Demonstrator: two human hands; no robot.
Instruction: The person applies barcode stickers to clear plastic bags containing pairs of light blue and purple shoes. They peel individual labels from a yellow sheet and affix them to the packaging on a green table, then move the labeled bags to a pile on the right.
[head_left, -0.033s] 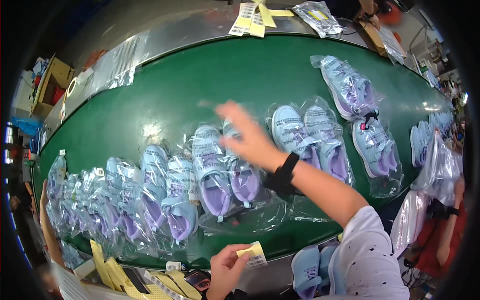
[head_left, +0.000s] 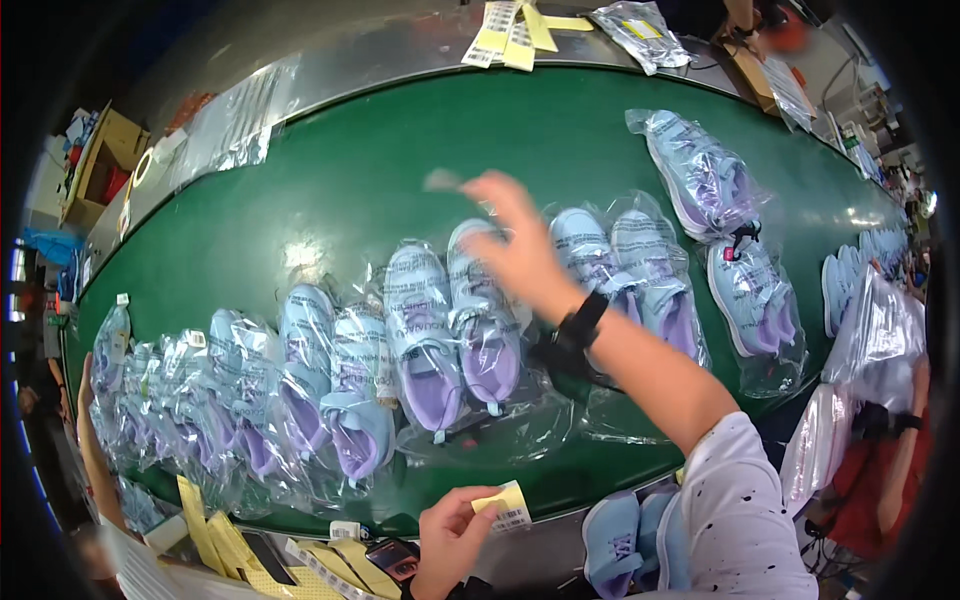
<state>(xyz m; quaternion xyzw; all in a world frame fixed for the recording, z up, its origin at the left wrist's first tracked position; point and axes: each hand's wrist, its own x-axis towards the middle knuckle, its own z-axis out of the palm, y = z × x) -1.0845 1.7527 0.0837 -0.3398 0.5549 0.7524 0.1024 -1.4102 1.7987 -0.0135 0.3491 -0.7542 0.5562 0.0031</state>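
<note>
My left hand [head_left: 455, 540], near the lower edge, pinches a yellow backing sheet with white barcode stickers [head_left: 512, 508]. Over the middle of the green table my right hand [head_left: 515, 240] reaches out, a small pale sticker-like piece [head_left: 440, 180], smeared by motion, at its fingertips. Below that hand lies a pair of light-blue shoes with lilac linings [head_left: 425, 345] in a clear printed plastic bag. The hand overlaps the right shoe's toe; whether it touches the bag I cannot tell. To the right of my wrist lies another bagged pair [head_left: 650, 270].
More bagged shoes [head_left: 305, 360] line the green table [head_left: 350, 140] leftward; others [head_left: 705, 180] lie at the right. Unbagged shoes [head_left: 612, 540] stand below the table edge. Sticker sheets [head_left: 235, 545] and a phone [head_left: 395, 560] lie near me. Co-workers' arms [head_left: 95, 450] show at both sides.
My right hand has moved slightly right and up, uncovering more of the right shoe of the middle pair. My left hand still holds the sticker sheet in about the same place.
</note>
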